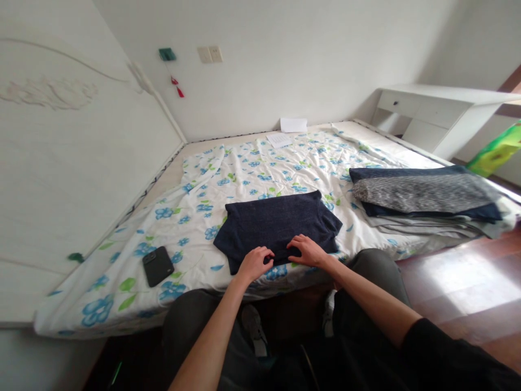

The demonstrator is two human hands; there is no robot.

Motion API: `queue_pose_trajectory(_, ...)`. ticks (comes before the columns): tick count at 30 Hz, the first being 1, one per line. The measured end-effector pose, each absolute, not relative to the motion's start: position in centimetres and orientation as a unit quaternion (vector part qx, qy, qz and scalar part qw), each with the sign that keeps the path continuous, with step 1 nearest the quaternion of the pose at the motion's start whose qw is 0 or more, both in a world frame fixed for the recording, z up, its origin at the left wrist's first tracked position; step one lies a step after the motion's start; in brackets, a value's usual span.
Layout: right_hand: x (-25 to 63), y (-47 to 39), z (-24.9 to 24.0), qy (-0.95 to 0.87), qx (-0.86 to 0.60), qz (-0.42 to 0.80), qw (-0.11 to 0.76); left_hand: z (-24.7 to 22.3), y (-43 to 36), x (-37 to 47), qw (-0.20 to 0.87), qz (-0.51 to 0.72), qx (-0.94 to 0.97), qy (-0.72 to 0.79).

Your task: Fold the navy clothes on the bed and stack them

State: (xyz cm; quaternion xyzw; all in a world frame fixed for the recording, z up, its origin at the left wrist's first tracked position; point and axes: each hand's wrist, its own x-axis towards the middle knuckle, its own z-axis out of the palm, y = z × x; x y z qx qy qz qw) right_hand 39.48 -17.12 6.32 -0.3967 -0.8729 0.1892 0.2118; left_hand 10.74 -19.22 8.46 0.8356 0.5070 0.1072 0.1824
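Note:
A dark navy garment [280, 220], folded into a wide shape, lies on the flowered bed sheet [240, 182] in front of me. My left hand [256, 263] is at its near edge, fingers curled and pinched on the cloth. Just to the right, my right hand [307, 251] pinches the same near edge between thumb and fingers. A small gap separates the two hands, with the garment's edge running between them.
A black phone [158, 266] lies on the sheet at the left. Folded grey and navy clothes [425, 193] are stacked at the right. White papers [293, 125] rest by the wall, and a white desk [439, 111] stands at the back right.

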Motion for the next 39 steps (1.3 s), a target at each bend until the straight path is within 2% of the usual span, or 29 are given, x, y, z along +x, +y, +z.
queue_pose_trajectory(6,34.8,-17.3,5.7,-0.877,-0.419,0.15,0.181,7.9,-18.8,10.2,0.251,0.168,0.8,0.519)
queue_pose_trajectory(11,34.6,-17.3,5.5,-0.875,-0.437,0.138,0.158,7.8,-19.2,9.9,0.286,0.201,0.777,0.524)
queue_pose_trajectory(16,36.0,-17.6,5.2,-0.883,-0.413,0.159,0.157,7.8,-19.5,10.2,0.263,0.194,0.786,0.524)
queue_pose_trajectory(24,33.8,-17.8,6.1,-0.862,-0.453,0.14,0.182,8.5,-19.6,11.4,0.235,0.228,0.774,0.542)
queue_pose_trajectory(29,32.8,-16.8,6.7,-0.855,-0.464,0.168,0.157,8.4,-19.9,10.8,0.241,0.2,0.787,0.531)
queue_pose_trajectory(39,42.1,-16.1,6.3,-0.811,-0.55,0.153,0.129,7.5,-20.3,9.2,0.261,0.159,0.813,0.496)
